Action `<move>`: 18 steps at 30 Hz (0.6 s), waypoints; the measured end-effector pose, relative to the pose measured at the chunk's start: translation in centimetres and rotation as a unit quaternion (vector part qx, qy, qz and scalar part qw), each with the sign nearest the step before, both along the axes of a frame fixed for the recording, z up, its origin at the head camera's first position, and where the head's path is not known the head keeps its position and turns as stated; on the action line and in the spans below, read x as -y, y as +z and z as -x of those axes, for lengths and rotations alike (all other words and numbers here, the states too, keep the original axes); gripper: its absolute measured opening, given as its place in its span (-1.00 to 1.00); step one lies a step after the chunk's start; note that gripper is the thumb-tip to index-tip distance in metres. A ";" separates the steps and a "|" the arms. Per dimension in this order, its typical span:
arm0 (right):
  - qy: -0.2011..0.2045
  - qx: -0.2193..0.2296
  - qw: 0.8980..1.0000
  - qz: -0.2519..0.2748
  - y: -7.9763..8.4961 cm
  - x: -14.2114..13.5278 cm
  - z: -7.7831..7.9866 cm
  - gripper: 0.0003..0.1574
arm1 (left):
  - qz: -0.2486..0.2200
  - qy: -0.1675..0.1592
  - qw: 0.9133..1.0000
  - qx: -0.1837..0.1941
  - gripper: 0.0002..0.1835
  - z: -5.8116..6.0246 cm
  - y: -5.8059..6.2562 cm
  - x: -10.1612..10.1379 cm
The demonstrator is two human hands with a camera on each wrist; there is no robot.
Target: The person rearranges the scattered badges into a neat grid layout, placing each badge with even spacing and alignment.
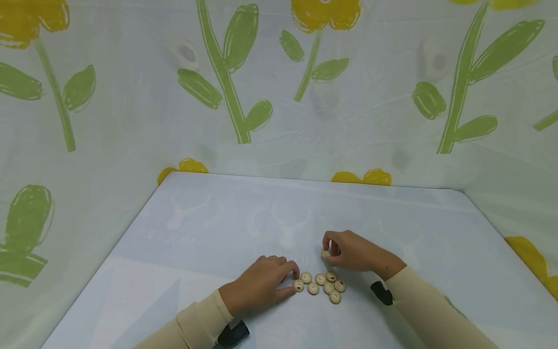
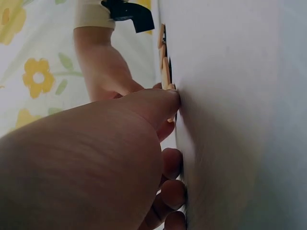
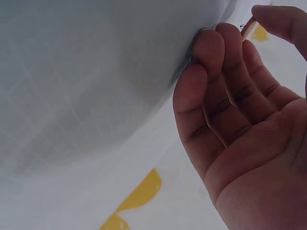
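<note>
Small round wooden discs, printed with dark marks like little faces, lie in a loose group on the table. At the left end of the group, my left hand (image 1: 263, 283) holds one wooden disc (image 1: 298, 285) between thumb and index finger. Behind the group, my right hand (image 1: 355, 251) pinches another disc (image 1: 325, 253) by its edges. The right wrist view shows that disc (image 3: 248, 28) edge-on at the thumb tip, the other fingers bent near the tabletop. In the left wrist view the left thumb hides most of its disc.
Several more discs (image 1: 329, 288) lie between the two hands, some touching. The pale table (image 1: 209, 223) has faint deer-head prints. A white cloth with yellow flowers and green leaves (image 1: 241, 36) hangs behind and beside it. Each wrist wears a black device (image 1: 381, 293).
</note>
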State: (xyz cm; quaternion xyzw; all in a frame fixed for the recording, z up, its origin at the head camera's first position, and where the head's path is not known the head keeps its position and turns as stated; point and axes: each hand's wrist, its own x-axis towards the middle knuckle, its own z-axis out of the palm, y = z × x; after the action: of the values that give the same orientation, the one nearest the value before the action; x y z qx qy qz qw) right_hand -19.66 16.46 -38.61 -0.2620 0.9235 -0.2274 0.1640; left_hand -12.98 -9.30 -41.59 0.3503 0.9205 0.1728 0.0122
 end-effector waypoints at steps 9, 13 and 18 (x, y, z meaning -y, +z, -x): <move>-0.012 0.011 1.000 -0.021 0.0 1.0 0.5 -0.81 | 0.007 0.002 1.000 0.004 -0.77 0.0 -0.2 0.0; -0.020 0.016 0.999 -0.033 -0.1 1.5 0.9 -0.81 | 0.011 0.002 1.000 0.003 -0.77 0.0 -0.2 0.0; -0.019 0.019 0.999 -0.040 -0.2 1.9 1.3 -0.82 | 0.017 0.005 1.000 0.005 -0.77 0.1 -0.2 0.0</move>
State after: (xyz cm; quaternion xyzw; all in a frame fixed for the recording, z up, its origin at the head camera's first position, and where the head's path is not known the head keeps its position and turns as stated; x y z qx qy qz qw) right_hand -20.99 14.57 -38.82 -0.2332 0.9333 -0.1987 0.1874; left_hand -13.06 -9.33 -41.83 0.3445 0.9250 0.1587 0.0222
